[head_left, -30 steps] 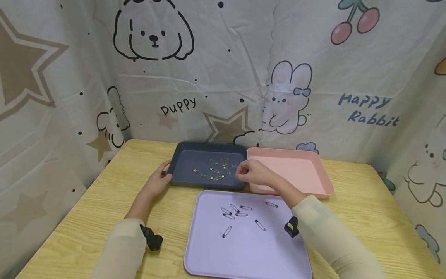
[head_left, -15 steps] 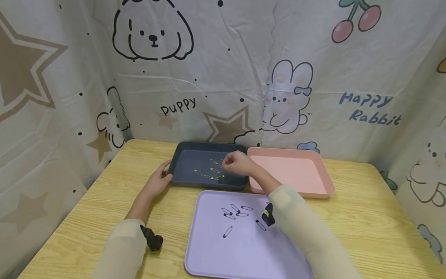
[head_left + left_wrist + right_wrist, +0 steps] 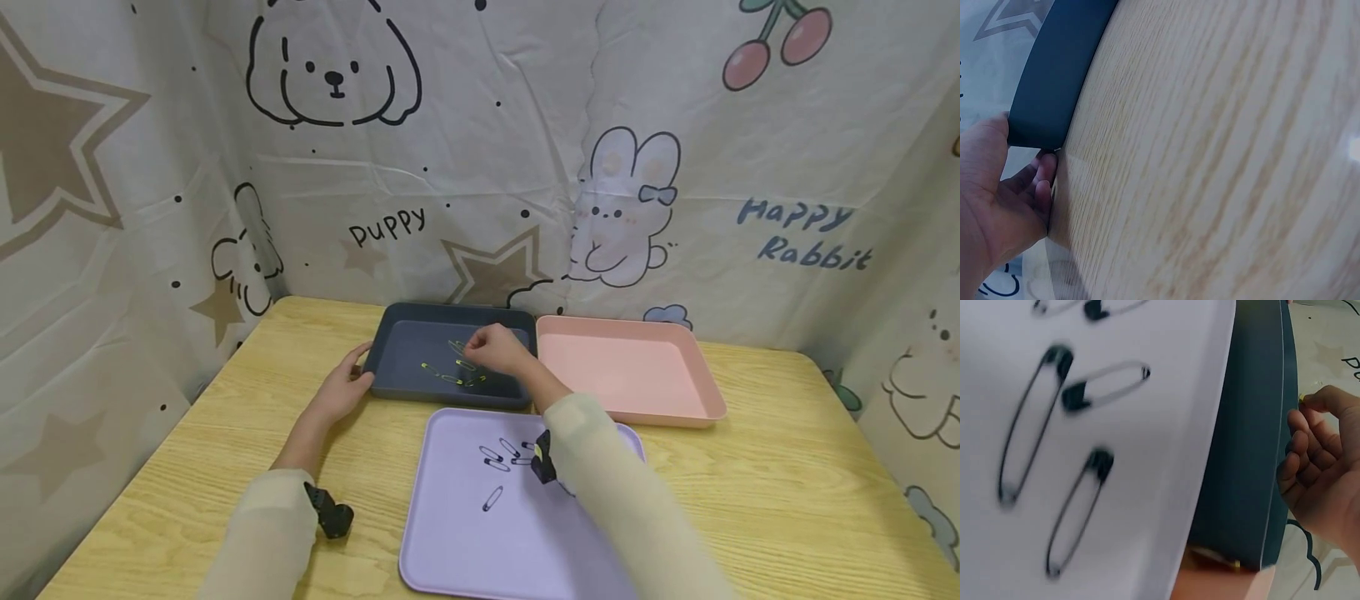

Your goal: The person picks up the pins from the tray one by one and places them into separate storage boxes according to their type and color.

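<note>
My right hand [image 3: 498, 348] is over the dark blue tray [image 3: 397, 321], thumb and forefinger pinching a small yellow-headed safety pin [image 3: 1302, 399]; most of that pin is hidden by the fingers. Several yellow safety pins [image 3: 452, 380] lie loose on the tray floor below. At the tray's left side, my left hand [image 3: 341, 387] holds its near corner. The left wrist view has the thumb up at the rim and the other fingers curled low against the wall. Nearer to me, black-headed safety pins [image 3: 492, 498] lie on the lilac tray [image 3: 450, 550], partly covered by the right sleeve.
A pink tray [image 3: 622, 367] stands against the dark tray's right side. All three trays sit on a wooden table [image 3: 787, 483]. Behind it hangs a printed cloth [image 3: 480, 150], close to the far table edge. A black wrist camera [image 3: 330, 512] is strapped to the left forearm.
My right hand has moved left from the dark tray's right edge to over its middle, uncovering the pink tray's left side. The left hand has stayed at its corner.
</note>
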`<state>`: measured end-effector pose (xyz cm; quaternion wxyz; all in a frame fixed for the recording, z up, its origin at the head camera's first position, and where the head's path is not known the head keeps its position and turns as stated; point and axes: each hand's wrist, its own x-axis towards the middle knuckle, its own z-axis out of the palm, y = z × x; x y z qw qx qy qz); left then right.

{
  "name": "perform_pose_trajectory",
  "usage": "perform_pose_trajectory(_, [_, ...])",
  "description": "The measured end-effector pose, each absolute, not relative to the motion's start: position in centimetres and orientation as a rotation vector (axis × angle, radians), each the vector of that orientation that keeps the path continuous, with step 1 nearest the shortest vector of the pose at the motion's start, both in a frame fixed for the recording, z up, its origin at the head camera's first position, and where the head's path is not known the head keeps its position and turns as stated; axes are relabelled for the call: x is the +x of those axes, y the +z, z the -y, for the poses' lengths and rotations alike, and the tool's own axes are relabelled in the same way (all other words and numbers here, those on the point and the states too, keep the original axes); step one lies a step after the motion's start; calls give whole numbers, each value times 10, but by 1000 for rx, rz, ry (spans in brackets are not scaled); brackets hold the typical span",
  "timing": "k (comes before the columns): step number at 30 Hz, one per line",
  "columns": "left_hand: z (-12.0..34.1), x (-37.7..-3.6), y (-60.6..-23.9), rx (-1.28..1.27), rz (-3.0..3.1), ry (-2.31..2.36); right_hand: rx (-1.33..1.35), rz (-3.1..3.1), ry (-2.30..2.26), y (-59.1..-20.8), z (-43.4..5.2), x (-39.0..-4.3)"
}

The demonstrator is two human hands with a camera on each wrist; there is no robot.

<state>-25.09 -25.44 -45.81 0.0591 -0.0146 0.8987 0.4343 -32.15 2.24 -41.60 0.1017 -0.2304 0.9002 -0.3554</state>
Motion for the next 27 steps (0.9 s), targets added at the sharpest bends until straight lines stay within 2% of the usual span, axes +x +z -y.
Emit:
perform_pose_trajectory(14, [255,-252,-461,-56,-2712,1340,-533,-2669,-1038,-440,2,-334])
perform_pose_trajectory(27, [256,-253,-463,-57,-2720,1329,-502,-2743,-1018,-432,8,-319])
